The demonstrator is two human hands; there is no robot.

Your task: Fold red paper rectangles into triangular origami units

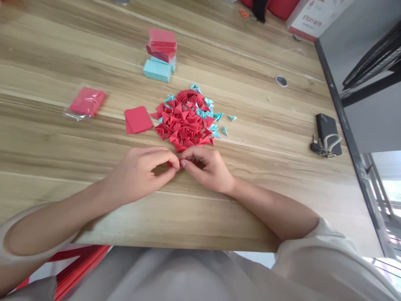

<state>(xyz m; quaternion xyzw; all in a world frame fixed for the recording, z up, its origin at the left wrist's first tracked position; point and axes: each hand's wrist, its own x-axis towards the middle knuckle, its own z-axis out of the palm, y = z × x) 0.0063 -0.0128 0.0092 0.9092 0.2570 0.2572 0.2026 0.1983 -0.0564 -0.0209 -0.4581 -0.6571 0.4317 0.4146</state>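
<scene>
My left hand [145, 171] and my right hand [209, 167] meet at the fingertips, pinching a small red paper piece [181, 163] between them; most of it is hidden by the fingers. Just beyond lies a heap of folded red paper triangles [184, 125], with light blue triangles [205, 110] along its far and right sides. A ring of joined red pieces [189, 97] sits at the heap's far edge. Left of the heap are flat red paper sheets [138, 120].
A plastic-wrapped red pack [87, 101] lies at left. Red packs [162, 39] and a blue paper block [157, 70] stand behind the heap. At right are a black box-like item [328, 129] with keys [326, 146] and a grommet [281, 81]; a sticky-note box [313, 19] stands farther back.
</scene>
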